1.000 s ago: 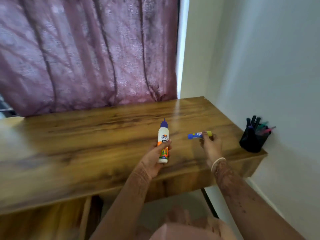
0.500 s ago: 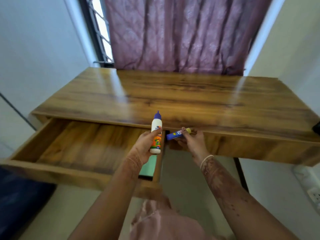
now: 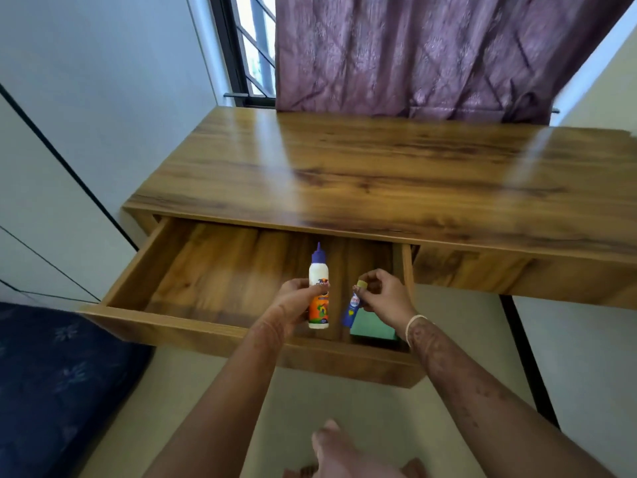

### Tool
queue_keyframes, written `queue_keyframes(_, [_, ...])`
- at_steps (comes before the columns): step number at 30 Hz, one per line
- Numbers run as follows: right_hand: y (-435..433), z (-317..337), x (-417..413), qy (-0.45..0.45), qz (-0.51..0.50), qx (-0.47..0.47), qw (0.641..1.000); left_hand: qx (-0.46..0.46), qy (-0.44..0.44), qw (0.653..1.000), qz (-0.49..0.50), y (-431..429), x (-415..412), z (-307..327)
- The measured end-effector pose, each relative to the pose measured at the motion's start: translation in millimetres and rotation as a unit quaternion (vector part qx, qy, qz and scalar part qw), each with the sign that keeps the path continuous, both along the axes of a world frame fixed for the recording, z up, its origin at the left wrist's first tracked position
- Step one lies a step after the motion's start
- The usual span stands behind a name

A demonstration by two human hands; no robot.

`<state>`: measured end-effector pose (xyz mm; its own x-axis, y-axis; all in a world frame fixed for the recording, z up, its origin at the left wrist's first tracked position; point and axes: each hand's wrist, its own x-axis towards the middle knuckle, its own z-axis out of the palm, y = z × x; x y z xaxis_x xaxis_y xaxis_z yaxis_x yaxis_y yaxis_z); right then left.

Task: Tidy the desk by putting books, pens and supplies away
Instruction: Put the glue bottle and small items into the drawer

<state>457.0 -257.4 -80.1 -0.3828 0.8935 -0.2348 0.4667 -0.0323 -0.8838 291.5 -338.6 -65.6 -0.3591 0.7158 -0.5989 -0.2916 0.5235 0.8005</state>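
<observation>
Glue bottle in L grip

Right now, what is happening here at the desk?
A person is putting supplies into the open drawer. The left hand holds a glue bottle upright, and the right hand holds a glue stick, both over the drawer. Something green already lies inside.

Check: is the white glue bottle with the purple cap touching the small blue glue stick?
Apart. The head view shows drawer wood between the white glue bottle and the blue glue stick.
</observation>
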Motion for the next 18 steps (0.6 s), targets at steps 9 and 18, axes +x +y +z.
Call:
queue_keyframes(9, [-16,-31,-15,-0.170,0.004,0.074,0.983,-0.078,0.045,0.991,-0.104,19,-8,-53])
queue_keyframes(18, [-15,-37,-25,-0.230,0.061,0.112,0.965,-0.126,0.169,0.964,-0.164,28,2,-68])
